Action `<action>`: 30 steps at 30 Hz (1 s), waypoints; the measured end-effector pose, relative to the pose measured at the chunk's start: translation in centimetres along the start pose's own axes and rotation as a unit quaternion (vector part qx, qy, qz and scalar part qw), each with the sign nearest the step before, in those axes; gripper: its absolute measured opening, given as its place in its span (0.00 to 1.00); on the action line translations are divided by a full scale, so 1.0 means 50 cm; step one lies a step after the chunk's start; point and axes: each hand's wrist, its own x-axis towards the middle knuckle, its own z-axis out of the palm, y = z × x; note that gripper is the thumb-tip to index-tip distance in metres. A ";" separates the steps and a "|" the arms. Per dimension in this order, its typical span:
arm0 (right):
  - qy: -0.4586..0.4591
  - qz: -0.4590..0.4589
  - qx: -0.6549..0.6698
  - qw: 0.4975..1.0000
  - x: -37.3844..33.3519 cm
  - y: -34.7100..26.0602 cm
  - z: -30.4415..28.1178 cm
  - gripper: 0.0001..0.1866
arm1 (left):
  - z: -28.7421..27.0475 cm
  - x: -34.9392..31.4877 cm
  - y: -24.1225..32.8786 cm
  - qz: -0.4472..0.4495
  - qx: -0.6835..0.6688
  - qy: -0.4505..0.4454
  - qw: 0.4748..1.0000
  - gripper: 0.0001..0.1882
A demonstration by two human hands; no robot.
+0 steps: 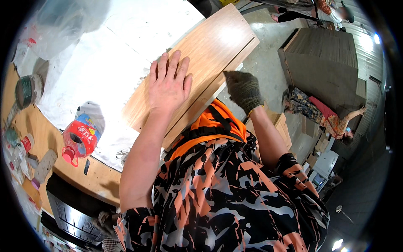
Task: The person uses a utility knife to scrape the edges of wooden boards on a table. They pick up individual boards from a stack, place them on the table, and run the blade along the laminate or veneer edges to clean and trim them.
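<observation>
A long wood-grain board [214, 44] lies at a slant on the white-covered table [113, 54], with a dark seam running along its near long side. My bare left hand [168, 86] rests flat on its top face, fingers stretched out and slightly apart. At the board's near right edge is my right hand [244, 90], in a dark knitted glove. Its fingers are curled closed against that edge, and whatever they may hold is hidden. Just below the board, an orange and black cloth item [224, 119] sits at my waist.
On the table's left stand a red-labelled bottle [82, 136] and a roll of tape [26, 91]; clear plastic film [63, 25] lies beyond. A tall stack of grey-brown sheets [323, 54] stands on the floor at right. One person [329, 111] is beside it, another [331, 14] farther back.
</observation>
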 end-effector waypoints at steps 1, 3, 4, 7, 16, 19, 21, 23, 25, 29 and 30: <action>0.023 -0.002 -0.001 1.000 0.013 0.016 -0.002 0.13 | 0.000 -0.001 0.000 -0.003 0.000 -0.007 1.000 0.24; 0.020 0.055 0.004 0.998 0.022 -0.021 -0.027 0.14 | -0.001 -0.001 -0.002 -0.004 0.000 -0.010 1.000 0.24; 0.027 0.045 -0.017 0.998 0.029 -0.017 -0.027 0.14 | -0.001 -0.002 -0.003 -0.005 0.000 -0.011 1.000 0.24; 0.053 0.010 -0.069 0.996 0.065 0.040 -0.018 0.14 | -0.005 0.000 -0.001 -0.004 0.003 -0.017 1.000 0.25; 0.090 -0.039 -0.090 0.991 0.075 0.061 -0.003 0.16 | 0.000 -0.001 -0.002 0.001 -0.001 0.003 1.000 0.23; 0.076 -0.013 -0.103 0.992 0.069 0.044 0.002 0.16 | 0.007 -0.001 -0.002 -0.001 -0.007 0.002 1.000 0.24; 0.070 -0.008 -0.103 0.992 0.062 0.029 0.000 0.16 | 0.006 -0.001 -0.002 0.000 -0.002 0.004 1.000 0.24; 0.064 -0.018 -0.103 0.992 0.064 0.036 -0.002 0.15 | 0.005 -0.001 -0.002 0.001 0.001 0.004 1.000 0.24; 0.051 -0.013 -0.091 0.994 0.070 0.054 -0.004 0.15 | 0.003 0.000 0.000 0.003 0.004 0.003 1.000 0.24; 0.011 0.059 0.002 0.998 0.062 0.013 -0.031 0.15 | -0.001 0.000 0.000 0.001 0.007 0.001 1.000 0.24; 0.009 0.062 0.007 0.998 0.064 0.005 -0.036 0.15 | -0.001 0.000 0.000 0.001 0.008 0.000 1.000 0.24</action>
